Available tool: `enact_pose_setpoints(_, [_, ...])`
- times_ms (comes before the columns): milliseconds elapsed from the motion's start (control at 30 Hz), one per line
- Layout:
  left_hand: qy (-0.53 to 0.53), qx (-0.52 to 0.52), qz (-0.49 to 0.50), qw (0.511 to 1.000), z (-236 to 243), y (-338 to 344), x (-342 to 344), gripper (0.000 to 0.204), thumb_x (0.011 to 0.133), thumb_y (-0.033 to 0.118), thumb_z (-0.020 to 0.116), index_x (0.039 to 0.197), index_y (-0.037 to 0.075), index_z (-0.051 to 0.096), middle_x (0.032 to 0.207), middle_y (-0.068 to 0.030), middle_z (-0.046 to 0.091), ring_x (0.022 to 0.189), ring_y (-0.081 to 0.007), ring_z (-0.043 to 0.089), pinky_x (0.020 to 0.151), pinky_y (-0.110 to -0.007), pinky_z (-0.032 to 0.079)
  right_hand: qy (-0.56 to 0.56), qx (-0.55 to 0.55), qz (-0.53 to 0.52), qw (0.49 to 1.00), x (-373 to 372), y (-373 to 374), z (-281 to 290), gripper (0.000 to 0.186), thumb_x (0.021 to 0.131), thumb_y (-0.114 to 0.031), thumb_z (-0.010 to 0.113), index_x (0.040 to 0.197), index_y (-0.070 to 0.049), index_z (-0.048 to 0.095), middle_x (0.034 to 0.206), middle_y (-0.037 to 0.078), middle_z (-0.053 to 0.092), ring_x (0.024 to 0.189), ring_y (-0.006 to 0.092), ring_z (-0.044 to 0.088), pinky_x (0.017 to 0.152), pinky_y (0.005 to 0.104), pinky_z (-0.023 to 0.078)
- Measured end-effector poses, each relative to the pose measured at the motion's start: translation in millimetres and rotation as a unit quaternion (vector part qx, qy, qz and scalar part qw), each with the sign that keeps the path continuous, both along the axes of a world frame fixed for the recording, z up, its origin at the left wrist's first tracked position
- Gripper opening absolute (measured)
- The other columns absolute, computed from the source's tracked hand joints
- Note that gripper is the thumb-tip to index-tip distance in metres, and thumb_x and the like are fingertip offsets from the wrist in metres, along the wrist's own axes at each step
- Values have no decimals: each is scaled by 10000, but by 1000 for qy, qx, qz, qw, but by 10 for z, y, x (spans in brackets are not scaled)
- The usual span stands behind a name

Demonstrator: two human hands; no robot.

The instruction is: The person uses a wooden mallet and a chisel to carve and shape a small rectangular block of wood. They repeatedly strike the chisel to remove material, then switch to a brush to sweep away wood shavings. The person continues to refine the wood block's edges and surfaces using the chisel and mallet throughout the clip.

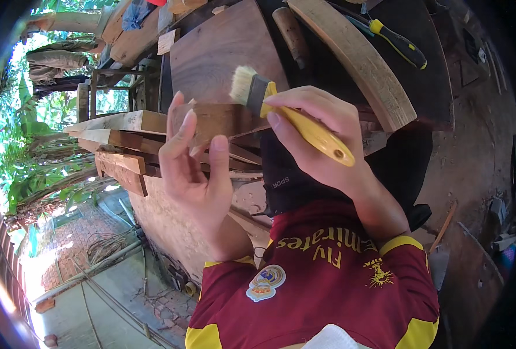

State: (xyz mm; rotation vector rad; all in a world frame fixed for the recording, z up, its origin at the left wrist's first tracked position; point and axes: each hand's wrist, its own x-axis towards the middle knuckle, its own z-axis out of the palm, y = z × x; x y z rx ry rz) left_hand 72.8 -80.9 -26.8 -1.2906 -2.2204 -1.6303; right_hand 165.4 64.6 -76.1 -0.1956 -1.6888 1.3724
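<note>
My right hand [322, 131] is closed round the yellow handle of a paintbrush [313, 135]. The pale bristles point up and left, just above a brown wooden block [217, 121]. At the block's left end is my left hand [194, 166], with its thumb at the lower edge and its fingers curled about the end, gripping it. A dark band joins the brush's bristles to the handle. Beyond the block lies a broad, smooth brown board [226, 52].
A curved timber piece [357, 64] and a wooden tool handle [291, 35] lie on the dark worktop [441, 87]. Farther right is a yellow-and-black screwdriver [400, 43]. Stacked wood offcuts [124, 131] jut out at the left, above the floor [112, 299].
</note>
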Motion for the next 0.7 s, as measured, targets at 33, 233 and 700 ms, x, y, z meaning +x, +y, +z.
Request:
enact_pose_setpoints(33, [-1,-2,6,1000,6,32,21,409,889,-81,594,1272,-28,462,1408,-261,442,1255,-301,505,964,-365,508,11,42,-32,999,-10,20,2,164,794,-48,738,945,-41,674,930,117,665,728,236,658,637,295,511])
enact_pose_setpoints(233, [0,26,-2,1000,-16,124,-15,396,865,-90,618,1245,-42,515,1409,-271,452,1209,-287,555,827,-274,555,72,63,-116,989,-31,29,106,173,771,-123,776,896,-59,674,1077,119,629,881,255,619,705,299,484])
enact_pose_setpoints(700, [36,-36,7,999,-17,130,-18,540,859,-85,577,1382,-35,454,1360,-184,541,1154,-248,596,894,-339,542,74,165,-104,978,-329,-109,230,347,708,29,764,1035,-13,654,692,51,622,520,197,505,521,299,417])
